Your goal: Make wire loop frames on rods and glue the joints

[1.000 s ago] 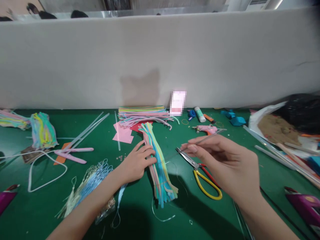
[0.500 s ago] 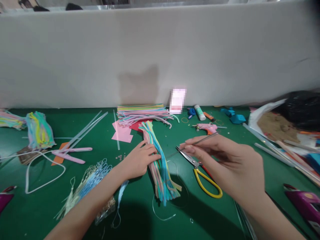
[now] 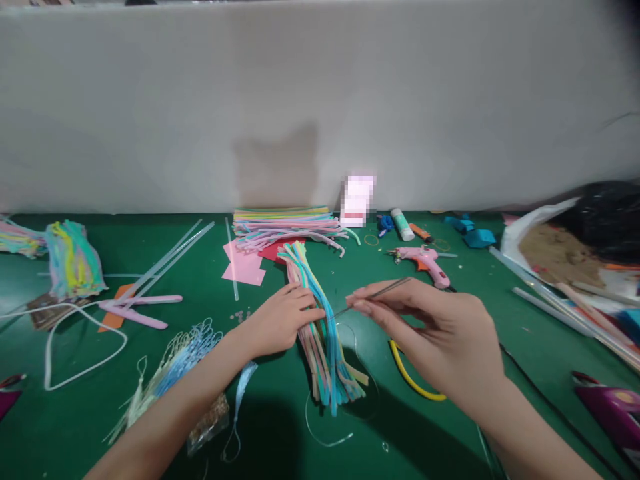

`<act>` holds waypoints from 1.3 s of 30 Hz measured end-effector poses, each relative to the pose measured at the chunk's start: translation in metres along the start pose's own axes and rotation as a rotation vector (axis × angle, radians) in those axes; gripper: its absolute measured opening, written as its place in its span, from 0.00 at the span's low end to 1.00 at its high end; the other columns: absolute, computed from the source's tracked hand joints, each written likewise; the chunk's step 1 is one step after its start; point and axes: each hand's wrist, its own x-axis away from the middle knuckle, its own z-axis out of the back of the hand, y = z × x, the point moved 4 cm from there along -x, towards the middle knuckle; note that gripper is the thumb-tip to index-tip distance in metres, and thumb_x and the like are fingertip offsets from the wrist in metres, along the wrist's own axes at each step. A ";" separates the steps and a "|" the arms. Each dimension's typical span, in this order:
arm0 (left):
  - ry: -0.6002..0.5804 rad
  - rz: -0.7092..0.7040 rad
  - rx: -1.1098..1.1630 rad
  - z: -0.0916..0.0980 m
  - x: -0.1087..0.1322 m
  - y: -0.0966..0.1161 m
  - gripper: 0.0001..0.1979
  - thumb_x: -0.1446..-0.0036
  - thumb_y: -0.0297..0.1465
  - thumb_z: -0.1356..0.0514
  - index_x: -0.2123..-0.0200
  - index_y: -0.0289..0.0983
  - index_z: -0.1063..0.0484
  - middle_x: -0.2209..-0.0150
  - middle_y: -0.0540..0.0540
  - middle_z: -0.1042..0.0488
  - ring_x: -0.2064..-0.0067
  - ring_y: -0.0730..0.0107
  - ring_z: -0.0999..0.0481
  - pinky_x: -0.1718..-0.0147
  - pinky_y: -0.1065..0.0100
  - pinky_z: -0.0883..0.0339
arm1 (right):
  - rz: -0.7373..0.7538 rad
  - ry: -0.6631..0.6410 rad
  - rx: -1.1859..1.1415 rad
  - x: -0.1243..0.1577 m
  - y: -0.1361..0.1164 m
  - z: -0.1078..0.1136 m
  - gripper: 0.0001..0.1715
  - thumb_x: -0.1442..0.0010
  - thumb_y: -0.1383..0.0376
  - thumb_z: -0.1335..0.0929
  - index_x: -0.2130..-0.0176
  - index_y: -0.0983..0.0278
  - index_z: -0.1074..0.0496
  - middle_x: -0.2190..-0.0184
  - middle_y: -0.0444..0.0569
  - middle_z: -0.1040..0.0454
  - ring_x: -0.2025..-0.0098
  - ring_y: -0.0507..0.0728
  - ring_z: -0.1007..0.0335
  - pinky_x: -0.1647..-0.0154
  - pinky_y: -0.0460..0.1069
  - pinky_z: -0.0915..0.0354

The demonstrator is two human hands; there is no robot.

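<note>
My left hand (image 3: 277,321) lies on a bundle of pastel pipe cleaners (image 3: 320,327) on the green table (image 3: 280,427), its fingers pressing the bundle down at its middle. My right hand (image 3: 440,337) pinches thin metal tweezers (image 3: 373,297) between thumb and forefinger. The tweezer tips touch the bundle just right of my left fingertips. A thin clear thread (image 3: 330,437) curls on the table below the bundle. Yellow-handled scissors (image 3: 415,387) lie mostly hidden under my right hand.
A stack of pipe cleaners (image 3: 285,223) and pink paper (image 3: 245,267) lie behind the bundle. A pink glue gun (image 3: 423,257), glue stick (image 3: 401,224) and teal pieces (image 3: 475,235) sit at the back right. Clear glue sticks (image 3: 170,260), a white cord (image 3: 75,347), tassels (image 3: 170,363) are at left. A white partition (image 3: 320,107) closes the back.
My right hand has moved left with the tweezers until their tips reach the bundle, now covering the scissor blades. My left hand stays on the bundle.
</note>
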 end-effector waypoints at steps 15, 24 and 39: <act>0.477 0.330 0.497 0.002 0.005 0.023 0.06 0.42 0.30 0.38 0.60 0.40 0.24 0.59 0.46 0.21 0.51 0.61 0.25 0.48 0.55 0.34 | -0.036 -0.039 0.019 -0.002 0.004 -0.016 0.03 0.40 0.68 0.32 0.64 0.62 0.27 0.67 0.44 0.19 0.69 0.52 0.21 0.68 0.43 0.28; 0.457 0.337 0.474 0.001 -0.001 0.021 0.10 0.37 0.29 0.45 0.66 0.39 0.23 0.67 0.47 0.20 0.63 0.66 0.23 0.59 0.62 0.29 | -0.137 -0.255 -0.058 -0.005 0.019 -0.026 0.15 0.40 0.69 0.32 0.52 0.61 0.28 0.59 0.46 0.19 0.61 0.53 0.21 0.59 0.47 0.27; -0.066 0.066 0.348 0.009 -0.007 -0.008 0.23 0.46 0.31 0.34 0.46 0.45 0.30 0.38 0.44 0.36 0.32 0.54 0.50 0.37 0.41 0.58 | -0.021 -0.351 0.075 -0.007 0.028 -0.047 0.08 0.38 0.71 0.35 0.63 0.63 0.26 0.66 0.47 0.20 0.67 0.54 0.24 0.66 0.46 0.33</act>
